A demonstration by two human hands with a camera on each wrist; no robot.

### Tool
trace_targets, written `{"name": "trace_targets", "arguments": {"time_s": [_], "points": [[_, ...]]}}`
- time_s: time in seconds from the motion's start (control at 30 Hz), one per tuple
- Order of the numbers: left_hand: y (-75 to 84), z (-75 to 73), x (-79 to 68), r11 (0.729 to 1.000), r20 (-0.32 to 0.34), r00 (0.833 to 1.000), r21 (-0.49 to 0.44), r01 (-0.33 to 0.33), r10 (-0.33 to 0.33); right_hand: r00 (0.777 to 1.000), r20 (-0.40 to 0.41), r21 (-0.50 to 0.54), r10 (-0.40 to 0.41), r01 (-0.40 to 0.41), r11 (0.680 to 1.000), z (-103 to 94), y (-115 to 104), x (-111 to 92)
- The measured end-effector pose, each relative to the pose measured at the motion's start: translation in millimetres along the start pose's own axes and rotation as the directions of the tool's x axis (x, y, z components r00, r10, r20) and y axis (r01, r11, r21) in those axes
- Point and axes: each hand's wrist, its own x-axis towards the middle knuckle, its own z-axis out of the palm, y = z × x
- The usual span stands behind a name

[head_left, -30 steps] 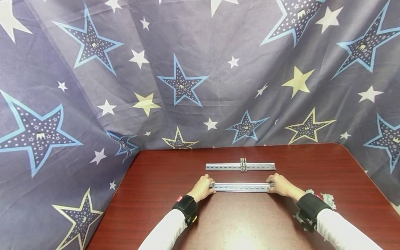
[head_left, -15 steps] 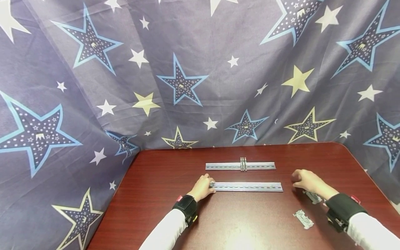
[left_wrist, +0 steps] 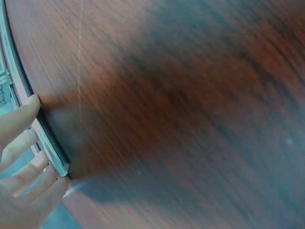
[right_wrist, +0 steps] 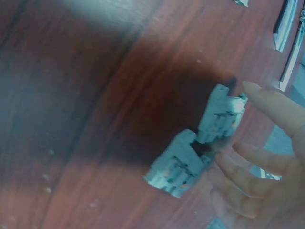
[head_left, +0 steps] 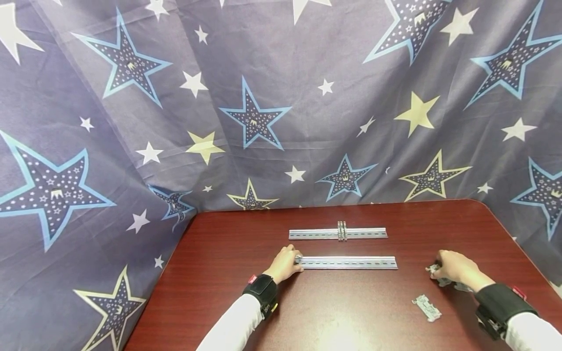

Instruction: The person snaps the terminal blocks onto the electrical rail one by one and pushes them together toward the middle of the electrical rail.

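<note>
My left hand (head_left: 284, 263) holds the left end of the nearer slotted metal DIN rail (head_left: 347, 263). In the left wrist view, the thumb lies on one long edge of that DIN rail (left_wrist: 47, 138) and the fingers are on the other side. My right hand (head_left: 458, 269) is at the right, over grey terminal blocks (head_left: 443, 281). In the right wrist view, two terminal blocks lie on the table, one upper (right_wrist: 221, 114) and one lower (right_wrist: 176, 164). Thumb and fingers are spread beside the upper one; whether they touch it is unclear.
Behind the near rail lies a second DIN rail (head_left: 313, 234) with several terminal blocks (head_left: 342, 231) clipped near its middle. A loose terminal block (head_left: 427, 308) lies in front of the right hand. A star-patterned cloth (head_left: 272, 170) hangs behind the reddish-brown table (head_left: 237, 234).
My right hand has let go of the near rail's right end and moved right to the terminal blocks. The left hand still holds the rail's left end.
</note>
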Motion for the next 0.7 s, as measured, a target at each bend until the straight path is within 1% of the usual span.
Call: {"name": "trace_targets", "arguments": {"time_s": [0.17,0.27,0.4,0.7], "points": [[-1.0,1.0,-1.0,1.000,-0.010,1.000,-0.002,-0.004,0.004,1.000,-0.028,0.022,0.011,-0.010,1.000,6.0,2.7,-0.8],[-1.3,1.7,-1.4,1.000,-0.018,1.000,-0.001,-0.008,0.008,0.999,-0.037,0.041,0.037,-0.035,0.999,8.4,3.1,-1.6],[-1.3,1.8,-1.9,1.000,-0.025,1.000,0.001,-0.008,0.008,0.996,-0.070,0.063,0.060,-0.055,0.996,10.5,1.6,-3.3],[-1.5,2.7,-2.7,1.000,-0.025,1.000,-0.002,-0.004,0.004,0.991,-0.116,0.090,0.060,-0.049,0.995,13.9,0.1,-0.9]]}}
